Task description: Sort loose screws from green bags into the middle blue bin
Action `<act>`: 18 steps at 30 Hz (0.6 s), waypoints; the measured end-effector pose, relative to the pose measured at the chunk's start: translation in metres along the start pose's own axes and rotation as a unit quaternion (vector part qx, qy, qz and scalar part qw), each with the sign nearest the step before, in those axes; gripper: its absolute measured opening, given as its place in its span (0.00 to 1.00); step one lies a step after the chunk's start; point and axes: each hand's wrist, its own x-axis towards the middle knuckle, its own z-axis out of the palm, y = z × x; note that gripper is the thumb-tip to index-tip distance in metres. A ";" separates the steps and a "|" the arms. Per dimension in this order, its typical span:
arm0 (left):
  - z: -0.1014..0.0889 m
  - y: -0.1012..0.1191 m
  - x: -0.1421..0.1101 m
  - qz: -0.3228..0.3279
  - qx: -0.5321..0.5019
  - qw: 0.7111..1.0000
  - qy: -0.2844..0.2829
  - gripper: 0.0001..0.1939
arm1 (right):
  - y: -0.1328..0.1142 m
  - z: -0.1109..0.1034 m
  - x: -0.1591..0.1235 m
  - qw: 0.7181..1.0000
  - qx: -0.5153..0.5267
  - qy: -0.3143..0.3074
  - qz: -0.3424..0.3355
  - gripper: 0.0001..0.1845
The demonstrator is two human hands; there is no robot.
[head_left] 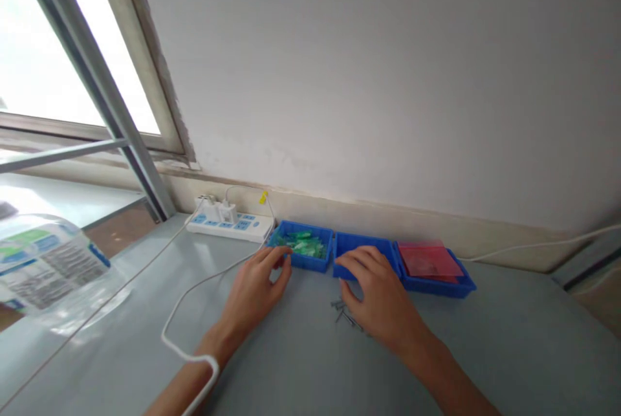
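My left hand [259, 280] hovers at the front of the left blue bin [313, 264], which holds many small green plastic pieces [308, 244]. Its thumb and fingers are curved with a gap between them, and nothing shows in them. In front of the middle blue bin [361, 240] is my right hand [378, 290], fingers bent and thumb apart, with nothing visible in its grasp. Several thin metal screws [347, 317] lie loose on the table beneath and beside the right thumb; my hand partly hides them, and also part of the middle bin.
The right blue bin [439, 286] holds red plastic sheets or bags [429, 259]. A white power strip [233, 227] with plugged-in chargers lies against the wall. A white cable [179, 309] crosses my left forearm. At the left is a large clear labelled bottle [53, 267] on the grey table [301, 364].
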 end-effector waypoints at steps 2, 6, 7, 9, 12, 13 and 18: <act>-0.004 -0.003 0.001 -0.035 0.001 0.999 -0.026 0.14 | -0.009 0.015 0.023 0.999 -0.035 -0.020 -0.003 0.15; -0.007 0.001 -0.001 -0.055 0.015 0.995 -0.086 0.15 | -0.018 0.044 0.053 0.990 -0.114 -0.087 0.006 0.09; -0.007 0.003 -0.001 -0.058 0.013 0.993 -0.103 0.15 | -0.019 0.050 0.057 0.987 -0.127 -0.098 0.006 0.08; -0.008 0.007 -0.002 -0.062 0.011 0.988 -0.143 0.14 | -0.017 0.058 0.062 0.986 -0.130 -0.108 0.007 0.06; -0.011 0.012 -0.001 -0.073 -0.001 0.979 -0.189 0.17 | -0.012 0.059 0.065 0.994 -0.071 -0.083 0.017 0.07; -0.013 0.014 -0.001 -0.088 -0.012 0.977 -0.196 0.21 | -0.010 0.057 0.065 0.997 -0.044 -0.061 0.021 0.08; -0.011 0.016 0.002 -0.202 -0.220 0.942 -0.155 0.31 | -0.018 0.030 0.055 0.990 0.118 0.071 0.021 0.12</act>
